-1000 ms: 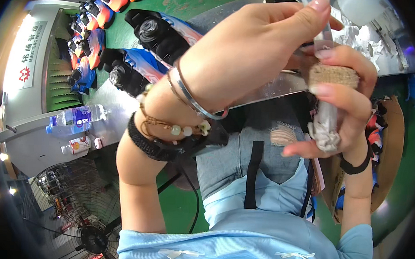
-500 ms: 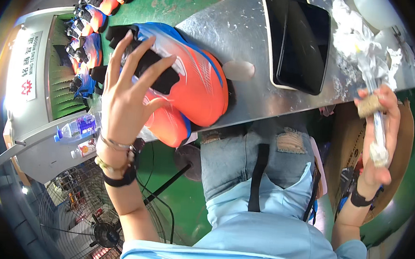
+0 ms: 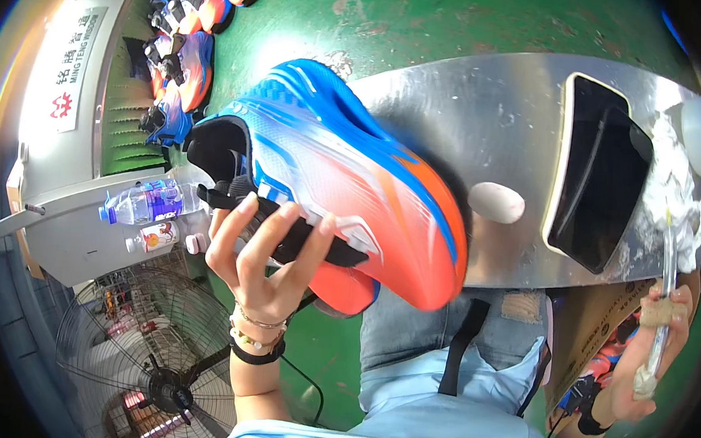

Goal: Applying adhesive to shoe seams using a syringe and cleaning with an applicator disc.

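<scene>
A running shoe (image 3: 352, 179), blue fading to coral orange, lies tilted over the metal table with its side and blue sole edge showing. My left hand (image 3: 264, 274) has its fingers bent over the black lace area, gripping it; the thumb is hidden. Partly beneath sits a second coral shoe (image 3: 343, 288). At the far right, my right hand (image 3: 648, 357) is closed around a slim clear stick-like tool (image 3: 669, 271) with tan wrapping at its middle and lower end. Its upper tip reaches a crumpled white wad (image 3: 677, 188).
A metal tabletop (image 3: 508, 92) bears a white oval piece (image 3: 495, 203) and two stacked phones (image 3: 598, 176). More shoes (image 3: 188, 68) line a green-bristled conveyor at the left. Bottles (image 3: 149, 202) stand near a floor fan (image 3: 167, 388). An open cardboard box (image 3: 590, 335) is beside my legs.
The shoe has rolled so more of its side and sole shows, and my left fingers have bent onto its lace area. The tool's tip now meets the white wad. My view has shifted.
</scene>
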